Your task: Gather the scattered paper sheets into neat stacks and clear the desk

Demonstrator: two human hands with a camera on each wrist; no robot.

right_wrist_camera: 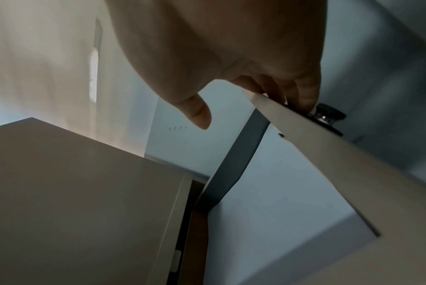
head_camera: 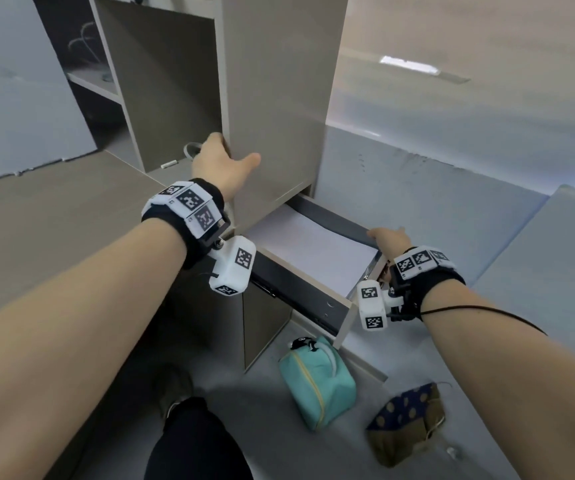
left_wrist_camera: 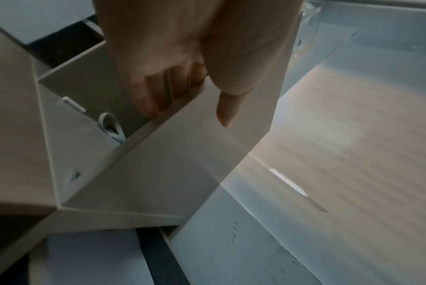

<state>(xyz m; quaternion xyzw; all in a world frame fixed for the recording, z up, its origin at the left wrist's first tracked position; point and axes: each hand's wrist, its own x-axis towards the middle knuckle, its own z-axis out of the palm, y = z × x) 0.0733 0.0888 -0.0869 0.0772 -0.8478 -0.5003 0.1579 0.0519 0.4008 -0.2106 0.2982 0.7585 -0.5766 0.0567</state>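
A stack of white paper sheets (head_camera: 310, 247) lies flat inside an open drawer (head_camera: 296, 292) under the beige cabinet; the sheets also show in the left wrist view (left_wrist_camera: 92, 256) and the right wrist view (right_wrist_camera: 275, 183). My right hand (head_camera: 388, 237) grips the top edge of the drawer front (right_wrist_camera: 328, 164), fingers (right_wrist_camera: 304, 92) curled over it beside a dark round knob (right_wrist_camera: 327, 115), thumb free. My left hand (head_camera: 223, 161) holds the front edge of the cabinet's upright panel (left_wrist_camera: 182, 154), fingers (left_wrist_camera: 158, 92) hooked inside the cubby and thumb on the outer face.
On the floor below the drawer lie a teal zip pouch (head_camera: 317, 382) and a blue-dotted tan cloth bag (head_camera: 407, 424). My knee (head_camera: 192, 445) is in front of them. The wood desk top (head_camera: 54, 220) stretches left. A grey cable loop (head_camera: 191, 148) sits in the cubby.
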